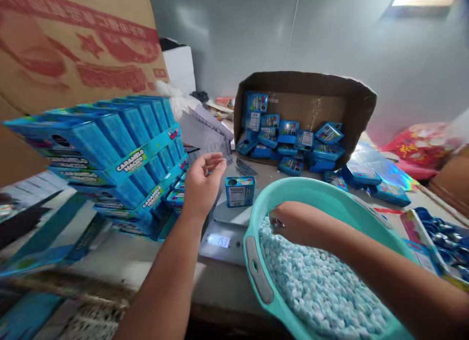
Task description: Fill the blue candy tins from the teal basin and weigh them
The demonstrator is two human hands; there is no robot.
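Note:
My left hand (205,181) is raised beside the scale, its fingers curled in toward the thumb. What lies inside them, if anything, I cannot make out. A small blue tin (240,192) stands upright on the digital scale (222,242), whose lit display seems to read 153, any decimal point unclear. My right hand (284,218) reaches into a turquoise basin (252,232), its fingers closed at the left edge of a heap of pale blue and white candies (326,286). A few candies show at those fingertips, which are partly hidden.
Stacked blue display boxes (120,159) rise at left before a large carton (76,42). Behind the basin, an open cardboard box (308,98) lies on its side with several blue tins. A tray of shiny blue lids (445,237) sits at right.

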